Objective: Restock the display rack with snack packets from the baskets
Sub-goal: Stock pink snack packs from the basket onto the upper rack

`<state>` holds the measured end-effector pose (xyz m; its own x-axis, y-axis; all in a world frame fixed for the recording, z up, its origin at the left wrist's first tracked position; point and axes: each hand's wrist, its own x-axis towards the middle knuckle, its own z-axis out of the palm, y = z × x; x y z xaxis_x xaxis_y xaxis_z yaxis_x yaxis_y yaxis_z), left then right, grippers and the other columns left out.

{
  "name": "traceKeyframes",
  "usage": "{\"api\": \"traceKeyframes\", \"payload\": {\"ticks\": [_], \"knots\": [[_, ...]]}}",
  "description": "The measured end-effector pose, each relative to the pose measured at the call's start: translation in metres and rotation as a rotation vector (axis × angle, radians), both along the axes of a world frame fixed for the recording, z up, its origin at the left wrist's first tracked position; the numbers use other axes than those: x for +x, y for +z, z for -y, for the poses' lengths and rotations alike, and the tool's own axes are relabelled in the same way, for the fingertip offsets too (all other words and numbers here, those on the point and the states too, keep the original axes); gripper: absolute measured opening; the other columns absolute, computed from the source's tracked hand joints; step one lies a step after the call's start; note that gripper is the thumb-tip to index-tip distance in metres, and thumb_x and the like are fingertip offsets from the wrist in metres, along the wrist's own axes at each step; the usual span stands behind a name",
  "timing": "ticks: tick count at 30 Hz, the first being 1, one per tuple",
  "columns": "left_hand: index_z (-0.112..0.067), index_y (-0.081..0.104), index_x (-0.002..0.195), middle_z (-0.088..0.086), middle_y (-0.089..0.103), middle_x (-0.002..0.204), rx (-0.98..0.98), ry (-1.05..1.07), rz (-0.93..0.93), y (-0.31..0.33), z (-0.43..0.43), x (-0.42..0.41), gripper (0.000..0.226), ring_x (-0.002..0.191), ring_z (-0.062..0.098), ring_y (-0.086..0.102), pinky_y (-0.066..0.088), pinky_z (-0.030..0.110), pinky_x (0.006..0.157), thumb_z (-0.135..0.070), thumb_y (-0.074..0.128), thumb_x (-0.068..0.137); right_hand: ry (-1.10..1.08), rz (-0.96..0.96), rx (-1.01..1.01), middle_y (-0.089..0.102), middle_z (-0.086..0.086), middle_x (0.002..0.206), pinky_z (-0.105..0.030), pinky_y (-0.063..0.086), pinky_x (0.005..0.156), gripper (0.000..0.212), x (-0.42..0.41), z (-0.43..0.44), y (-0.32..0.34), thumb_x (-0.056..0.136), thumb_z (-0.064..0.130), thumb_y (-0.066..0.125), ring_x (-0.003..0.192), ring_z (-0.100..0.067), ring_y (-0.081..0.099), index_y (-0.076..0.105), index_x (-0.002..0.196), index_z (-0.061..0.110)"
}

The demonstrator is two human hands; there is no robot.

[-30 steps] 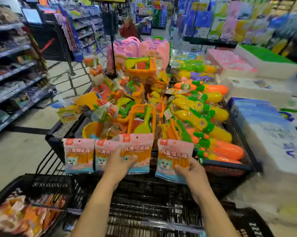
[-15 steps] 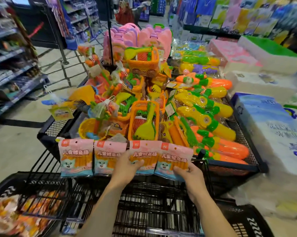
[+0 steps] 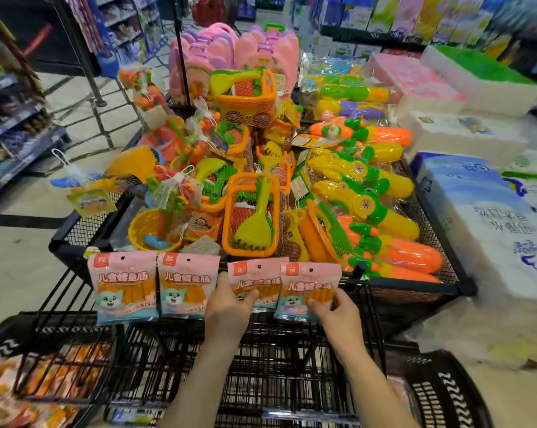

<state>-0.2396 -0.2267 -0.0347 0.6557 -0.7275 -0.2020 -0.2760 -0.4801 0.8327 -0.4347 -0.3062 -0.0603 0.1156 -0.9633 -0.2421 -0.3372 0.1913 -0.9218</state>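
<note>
4 snack packets (image 3: 123, 285) hang in a row along the black wire display rack (image 3: 292, 362), each pink-topped with a red logo, orange sticks and a cartoon cat. The left hand (image 3: 230, 307) grips the 3rd packet (image 3: 258, 276). The right hand (image 3: 335, 313) pinches the 4th packet (image 3: 307, 282) at its lower corner.

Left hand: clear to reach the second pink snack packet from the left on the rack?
Probably yes. The second pink snack packet hangs just beside the left hand, front uncovered, nothing between them. But that hand grips the third pink snack packet, so it must release first.
</note>
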Motion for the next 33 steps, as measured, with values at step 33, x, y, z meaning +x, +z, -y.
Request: {"api": "traceKeyframes", "payload": {"ticks": [33], "knots": [[-0.022, 0.057, 0.122, -0.002, 0.062, 0.116, 0.291, -0.604, 0.807, 0.07, -0.023, -0.115, 0.042, 0.11, 0.023, 0.058, 0.046, 0.039, 0.095, -0.055, 0.055, 0.097, 0.315, -1.195, -0.534, 0.065, -0.004, 0.124, -0.043, 0.053, 0.094, 0.052, -0.103, -0.059, 0.077, 0.088, 0.047, 0.065, 0.109, -0.027, 0.062, 0.063, 0.131, 0.017]]}}
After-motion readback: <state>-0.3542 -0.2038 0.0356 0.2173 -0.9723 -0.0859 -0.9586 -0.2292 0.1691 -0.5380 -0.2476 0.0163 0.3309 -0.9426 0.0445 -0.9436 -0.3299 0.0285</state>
